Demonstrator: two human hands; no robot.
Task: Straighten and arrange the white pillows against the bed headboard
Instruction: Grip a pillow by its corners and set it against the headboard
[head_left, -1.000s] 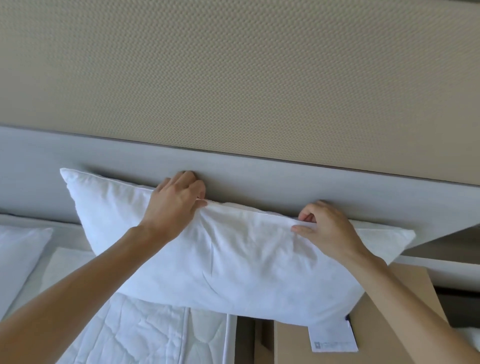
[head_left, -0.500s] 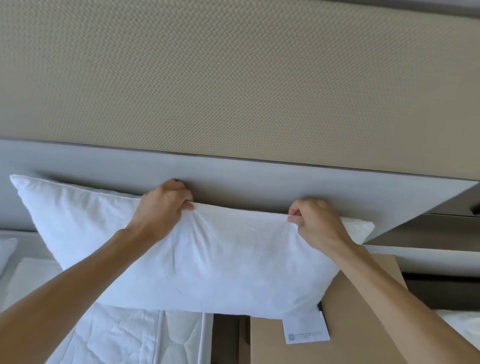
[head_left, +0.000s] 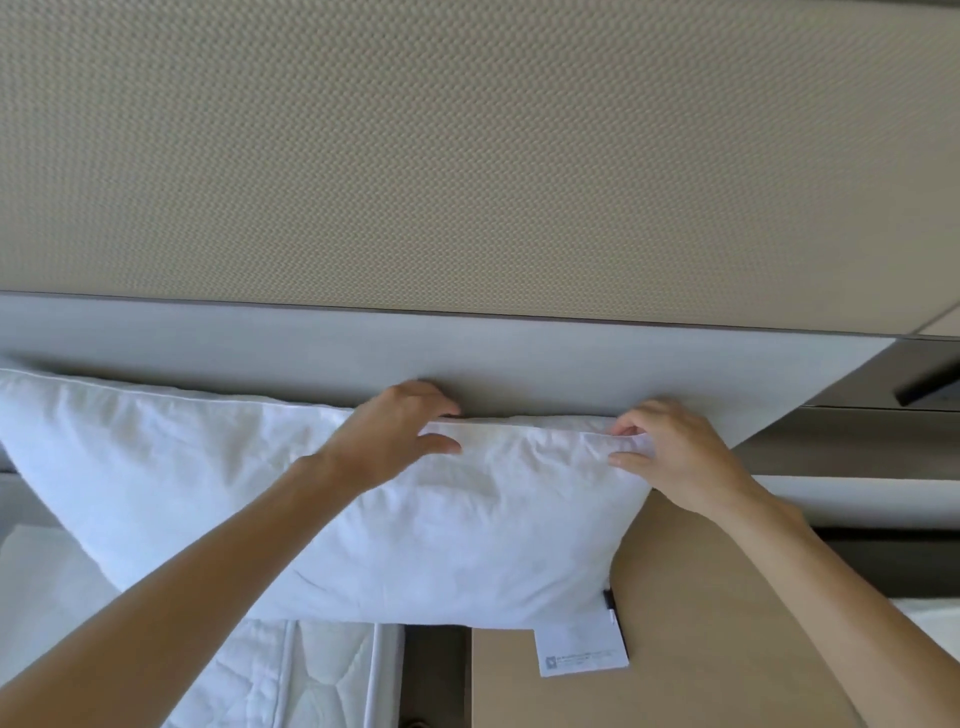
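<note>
A white pillow (head_left: 218, 488) leans upright against the grey headboard (head_left: 571, 358), its left end running out of view. My left hand (head_left: 395, 436) grips the pillow's top edge near the middle, thumb in front and fingers behind. My right hand (head_left: 675, 457) pinches the top right corner of the pillow. A white care label (head_left: 579, 649) hangs from the pillow's lower right corner.
A tan bedside table top (head_left: 701, 649) lies under the pillow's right end. The white quilted mattress (head_left: 291, 680) is at lower left, with a dark gap (head_left: 434, 670) between it and the table. Beige textured wall panelling (head_left: 467, 156) rises above the headboard.
The pillow has slid to the left along the headboard. Both hands moved with it, and my right hand now holds its right corner instead of the top edge.
</note>
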